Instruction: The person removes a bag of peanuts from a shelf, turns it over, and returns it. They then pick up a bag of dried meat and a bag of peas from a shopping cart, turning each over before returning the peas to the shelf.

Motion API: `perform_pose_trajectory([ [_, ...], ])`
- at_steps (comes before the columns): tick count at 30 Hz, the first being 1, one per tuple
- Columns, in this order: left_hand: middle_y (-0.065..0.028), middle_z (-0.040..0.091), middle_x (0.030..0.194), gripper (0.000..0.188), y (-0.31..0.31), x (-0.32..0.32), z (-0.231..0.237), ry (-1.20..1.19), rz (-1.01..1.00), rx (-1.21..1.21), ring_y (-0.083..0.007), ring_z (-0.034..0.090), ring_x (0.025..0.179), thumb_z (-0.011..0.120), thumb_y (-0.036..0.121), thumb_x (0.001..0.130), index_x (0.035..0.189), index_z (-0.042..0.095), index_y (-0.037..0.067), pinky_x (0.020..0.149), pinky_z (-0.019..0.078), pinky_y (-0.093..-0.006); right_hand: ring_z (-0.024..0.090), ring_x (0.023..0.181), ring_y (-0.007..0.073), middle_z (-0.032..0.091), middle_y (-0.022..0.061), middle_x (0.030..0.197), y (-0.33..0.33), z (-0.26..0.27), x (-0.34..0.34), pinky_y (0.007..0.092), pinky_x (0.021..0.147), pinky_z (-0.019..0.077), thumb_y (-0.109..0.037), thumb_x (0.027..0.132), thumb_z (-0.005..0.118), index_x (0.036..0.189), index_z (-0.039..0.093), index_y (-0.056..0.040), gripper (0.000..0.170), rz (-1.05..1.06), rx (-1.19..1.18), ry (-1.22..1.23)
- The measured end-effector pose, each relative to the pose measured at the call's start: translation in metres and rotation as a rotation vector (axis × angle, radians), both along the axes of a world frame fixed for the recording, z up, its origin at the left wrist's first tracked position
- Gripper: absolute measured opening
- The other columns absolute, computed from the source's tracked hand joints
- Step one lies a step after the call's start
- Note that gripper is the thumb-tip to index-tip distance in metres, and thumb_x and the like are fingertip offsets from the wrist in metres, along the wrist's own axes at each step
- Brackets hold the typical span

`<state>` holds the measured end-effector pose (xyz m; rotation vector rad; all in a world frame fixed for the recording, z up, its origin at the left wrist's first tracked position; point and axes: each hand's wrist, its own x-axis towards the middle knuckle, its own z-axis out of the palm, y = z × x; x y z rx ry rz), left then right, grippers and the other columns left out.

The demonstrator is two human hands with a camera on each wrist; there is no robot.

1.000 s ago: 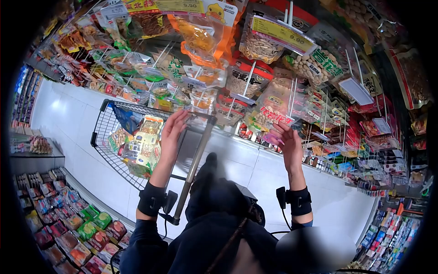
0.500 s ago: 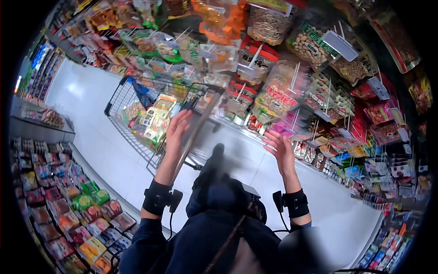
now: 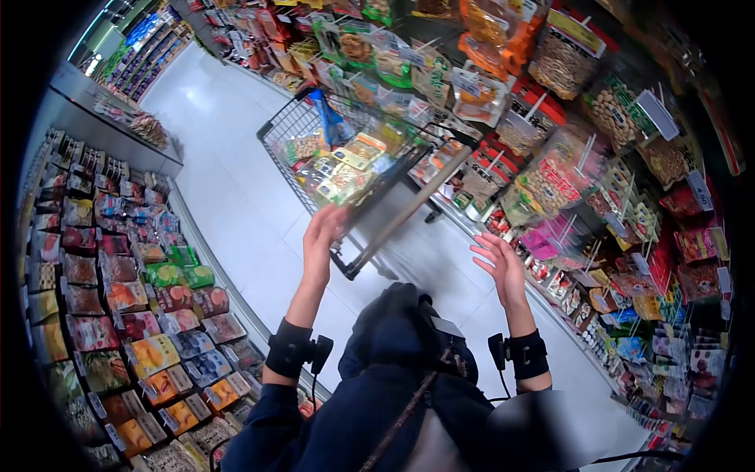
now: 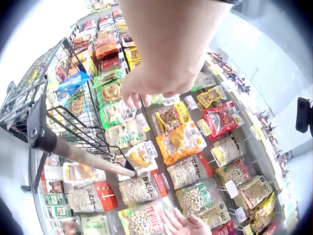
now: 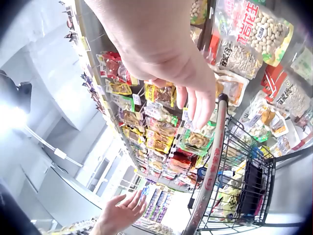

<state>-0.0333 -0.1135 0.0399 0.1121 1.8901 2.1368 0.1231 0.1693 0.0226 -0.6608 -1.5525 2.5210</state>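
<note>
In the head view my left hand [image 3: 321,245] is raised just behind the shopping cart's handle bar [image 3: 417,206], fingers loosely extended and holding nothing. My right hand [image 3: 503,267] hovers to the right of the cart, palm turned inward, fingers relaxed and apart. The wire cart [image 3: 279,164] carries several packaged foods, among them a yellow and white pack [image 3: 346,179] and a blue bag [image 3: 330,118]. In the left wrist view the left hand [image 4: 156,78] hangs in front of the snack rack; in the right wrist view the right hand [image 5: 171,68] is above the handle bar [image 5: 212,166].
Hanging snack bags [image 3: 550,177] line the rack at the right and top. A low display of packaged goods [image 3: 153,354] runs along the left. Pale tiled floor [image 3: 236,197] lies between them, and a grey counter [image 3: 102,102] stands at the upper left.
The head view has turned, so the cart appears further up and right and more of the left display shows. The cart's handle is now farther from my body; both hands remain raised and empty.
</note>
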Motion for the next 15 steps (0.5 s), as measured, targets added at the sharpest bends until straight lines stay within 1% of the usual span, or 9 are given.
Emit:
perform_pose_trajectory([
  [1,-0.0094,0.052,0.110,0.036,-0.009,0.000,0.002,-0.006,0.027,0.001,-0.0171,0.047,0.104,0.045,0.021,0.085,0.116,0.042,0.003,0.086,0.0362,-0.0292,0.051,0.101,0.0237,0.047,0.0167,0.115,-0.006,0.001,-0.005,0.0352,0.085,0.0399,-0.033,0.087,0.034,0.115,0.040,0.0042,0.047,0.022,0.002,0.003],
  [5,-0.0082,0.053,0.108,0.034,-0.048,-0.002,-0.001,-0.009,0.077,0.003,-0.0161,0.048,0.102,0.044,0.021,0.086,0.116,0.043,0.005,0.086,0.0362,-0.0292,0.051,0.100,0.0231,0.049,0.0157,0.113,-0.033,0.005,-0.026,0.0342,0.084,0.0402,-0.032,0.087,0.036,0.112,0.044,0.0019,0.042,0.105,0.033,0.002],
  [6,-0.0082,0.053,0.108,0.034,-0.057,-0.003,0.000,-0.010,0.086,0.000,-0.0160,0.048,0.102,0.044,0.022,0.086,0.116,0.043,0.005,0.086,0.0363,-0.0288,0.051,0.099,0.0217,0.050,0.0148,0.111,-0.043,0.009,-0.032,0.0329,0.083,0.0404,-0.029,0.087,0.036,0.110,0.046,0.0008,0.038,0.113,0.023,0.005],
  [10,-0.0084,0.054,0.107,0.035,-0.102,-0.014,-0.005,-0.029,0.116,-0.017,-0.0159,0.048,0.102,0.045,0.023,0.086,0.116,0.044,0.005,0.086,0.0366,-0.0284,0.052,0.097,0.0187,0.052,0.0134,0.108,-0.084,0.004,-0.056,0.0304,0.082,0.0413,-0.025,0.088,0.036,0.106,0.047,0.0003,0.033,0.171,0.026,-0.002],
  [12,-0.0083,0.054,0.106,0.035,-0.127,-0.023,-0.008,-0.036,0.124,-0.011,-0.0158,0.049,0.101,0.045,0.022,0.086,0.116,0.044,0.004,0.085,0.0370,-0.0280,0.052,0.096,0.0186,0.052,0.0134,0.107,-0.110,0.002,-0.071,0.0300,0.081,0.0417,-0.024,0.088,0.036,0.105,0.048,0.0004,0.032,0.188,0.026,-0.011],
  [15,-0.0092,0.053,0.106,0.037,-0.169,-0.039,-0.010,-0.073,0.019,-0.047,-0.0175,0.050,0.100,0.044,0.023,0.086,0.116,0.041,0.002,0.085,0.0380,-0.0277,0.053,0.095,0.0182,0.053,0.0132,0.105,-0.155,0.000,-0.096,0.0289,0.080,0.0425,-0.022,0.088,0.036,0.104,0.048,0.0008,0.031,0.214,0.024,-0.018],
])
